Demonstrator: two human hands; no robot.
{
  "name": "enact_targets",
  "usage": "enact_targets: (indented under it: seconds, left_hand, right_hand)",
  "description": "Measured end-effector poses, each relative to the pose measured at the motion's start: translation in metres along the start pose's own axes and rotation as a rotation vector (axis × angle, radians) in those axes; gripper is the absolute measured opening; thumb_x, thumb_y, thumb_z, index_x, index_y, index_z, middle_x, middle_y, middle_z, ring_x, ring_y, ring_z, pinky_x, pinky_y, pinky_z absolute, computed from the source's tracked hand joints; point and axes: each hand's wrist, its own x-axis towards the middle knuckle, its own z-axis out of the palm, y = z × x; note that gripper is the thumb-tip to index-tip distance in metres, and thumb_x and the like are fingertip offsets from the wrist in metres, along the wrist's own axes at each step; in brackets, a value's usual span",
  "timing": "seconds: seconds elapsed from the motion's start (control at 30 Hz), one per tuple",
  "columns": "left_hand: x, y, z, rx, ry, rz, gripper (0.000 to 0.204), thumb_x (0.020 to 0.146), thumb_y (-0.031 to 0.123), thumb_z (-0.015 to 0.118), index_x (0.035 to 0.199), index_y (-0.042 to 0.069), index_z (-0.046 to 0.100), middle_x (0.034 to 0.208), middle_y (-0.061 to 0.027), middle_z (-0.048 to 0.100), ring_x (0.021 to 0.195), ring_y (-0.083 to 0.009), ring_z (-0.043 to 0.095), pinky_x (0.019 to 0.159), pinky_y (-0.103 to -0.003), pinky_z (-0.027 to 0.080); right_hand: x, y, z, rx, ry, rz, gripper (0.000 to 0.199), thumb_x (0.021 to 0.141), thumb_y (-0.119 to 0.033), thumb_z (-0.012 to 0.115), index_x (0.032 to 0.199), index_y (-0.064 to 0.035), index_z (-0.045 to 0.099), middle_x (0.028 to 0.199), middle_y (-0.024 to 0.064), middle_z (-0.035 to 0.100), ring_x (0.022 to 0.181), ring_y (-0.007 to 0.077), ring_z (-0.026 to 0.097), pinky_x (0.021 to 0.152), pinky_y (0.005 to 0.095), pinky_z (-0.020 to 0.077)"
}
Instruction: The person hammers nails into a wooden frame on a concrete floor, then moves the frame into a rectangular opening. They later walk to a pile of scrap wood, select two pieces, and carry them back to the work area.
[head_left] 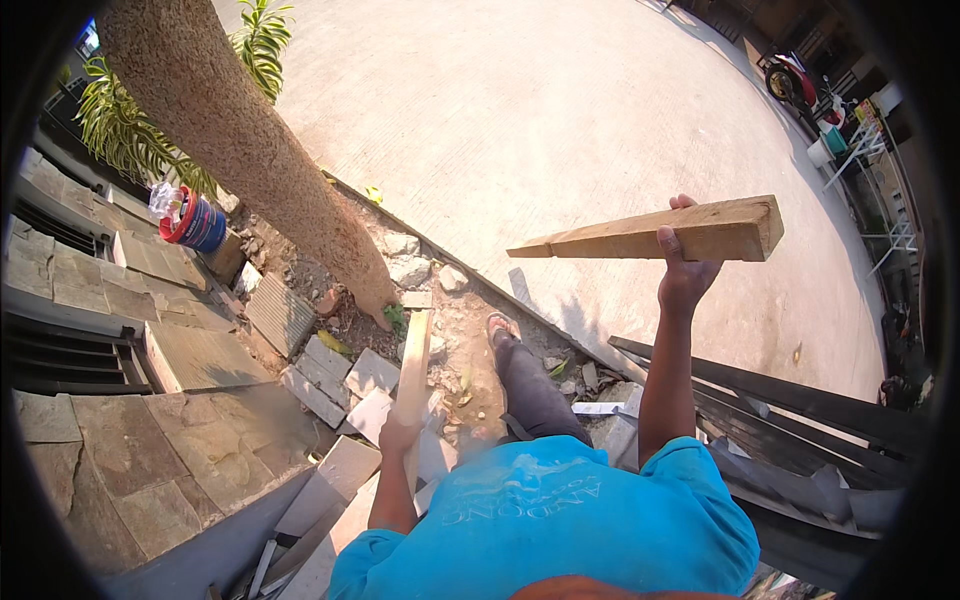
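Observation:
My right hand (684, 268) is raised out to the right, wrapped round a thick wooden beam (620, 232). The beam lies roughly level, its squared end toward the right and its far end tapering away to the left. Lower on the left, my left hand (400, 436) is closed round a narrower, paler wooden plank (414, 370), which points away from me toward the tree. The plank and hand are slightly blurred, and its near end is partly hidden by my arm.
A tree trunk (240, 130) rises at the left. Broken tiles (372, 374) and stones (408, 270) litter the ground around my foot. A stone-clad wall (160, 450) runs along the left, with a blue bucket (203, 226) beyond. Dark metal rails (780, 405) lie at right beside the concrete yard (480, 120).

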Motion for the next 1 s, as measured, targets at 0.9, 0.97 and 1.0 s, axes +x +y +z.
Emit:
enact_targets:
  seconds: [0.9,0.97,1.0]
  left_hand:
    - [0.5,0.432,-0.312,-0.015,-0.12,-0.399,0.053,0.066,0.038,0.082,0.102,0.0,0.074,0.096,-0.0189,0.073,0.091,-0.0324,0.071,0.078,-0.042,0.055]
    - [0.534,0.442,-0.343,-0.023,-0.159,-0.373,0.057,0.065,0.041,0.081,0.104,0.0,0.073,0.101,-0.0193,0.072,0.095,-0.0323,0.07,0.082,-0.042,0.054]
    - [0.554,0.463,-0.363,-0.007,-0.221,-0.348,0.063,0.064,0.045,0.081,0.108,0.002,0.072,0.109,-0.0195,0.07,0.102,-0.0323,0.069,0.087,-0.042,0.053]
  right_hand:
    - [0.397,0.352,0.339,-0.573,-0.184,0.461,0.083,0.083,-0.02,0.077,0.14,0.0002,0.021,0.123,0.02,0.05,0.111,0.0326,0.056,0.097,0.0416,0.0472]
    - [0.415,0.371,0.351,-0.593,-0.18,0.579,0.084,0.083,-0.022,0.078,0.14,0.0006,0.021,0.121,0.021,0.052,0.111,0.0331,0.057,0.096,0.0415,0.0474]
    - [0.425,0.389,0.346,-0.624,-0.182,0.625,0.083,0.082,-0.022,0.078,0.14,0.0008,0.022,0.12,0.0211,0.053,0.11,0.0327,0.058,0.096,0.0414,0.0477]
